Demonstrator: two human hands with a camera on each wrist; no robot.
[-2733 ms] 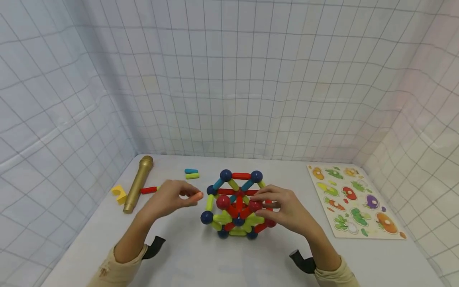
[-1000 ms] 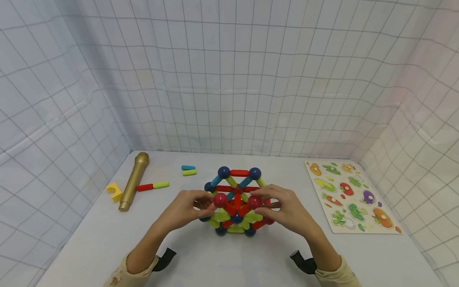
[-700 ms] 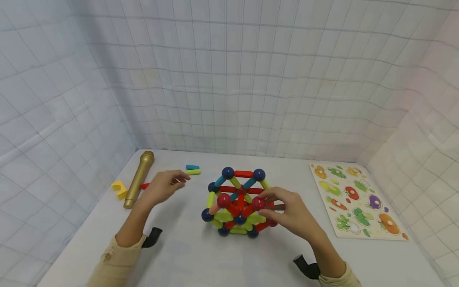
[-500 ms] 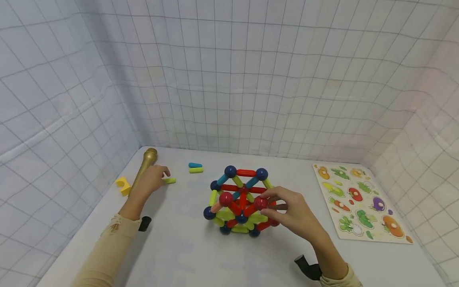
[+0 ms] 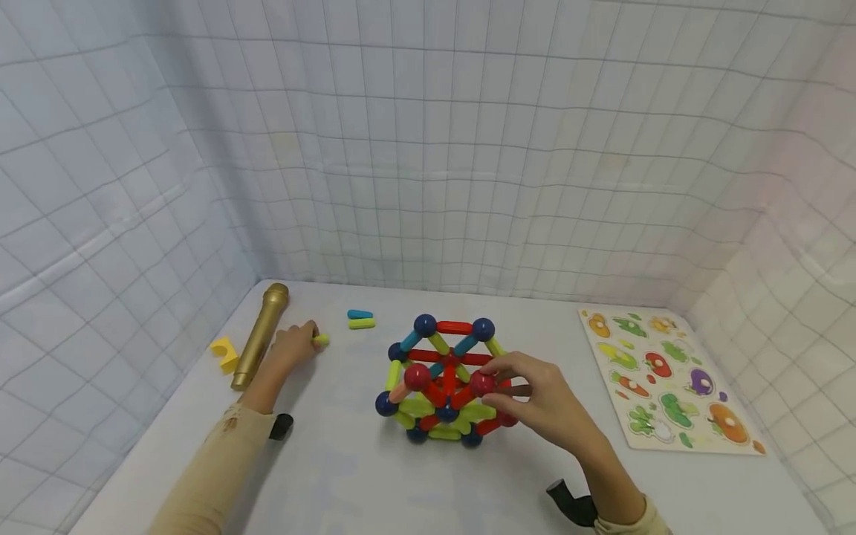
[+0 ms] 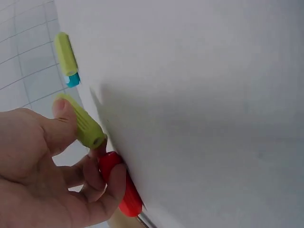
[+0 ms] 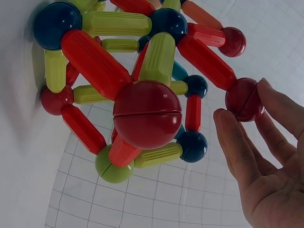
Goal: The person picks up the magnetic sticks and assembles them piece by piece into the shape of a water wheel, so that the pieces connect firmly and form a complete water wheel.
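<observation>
My left hand (image 5: pixel 294 348) pinches a lime-green magnetic rod (image 6: pixel 83 122) between thumb and forefinger, beside the golden microphone. Its other fingers curl at a red rod (image 6: pixel 124 187) in the left wrist view. A structure of magnetic rods and balls (image 5: pixel 446 411) stands at the middle of the table. With thumb and fingertips my right hand (image 5: pixel 535 394) grips a dark red ball (image 7: pixel 244 99) at the end of a red rod on the structure's near side. Another red ball (image 5: pixel 417 377) to its left now joins an orange rod (image 5: pixel 399 392) running to a blue ball (image 5: pixel 386 403).
A golden toy microphone (image 5: pixel 261 336) and a yellow notched block (image 5: pixel 225 354) lie at the left. Blue (image 5: pixel 360 314) and lime (image 5: pixel 362 324) rods lie behind the structure's left. A vegetable puzzle board (image 5: pixel 669 383) lies at the right. Gridded white cloth (image 5: pixel 428 148) walls the table.
My left hand has set the orange rod between the red and blue balls, let go, moved left and picked up the lime rod. The right hand stays on its ball.
</observation>
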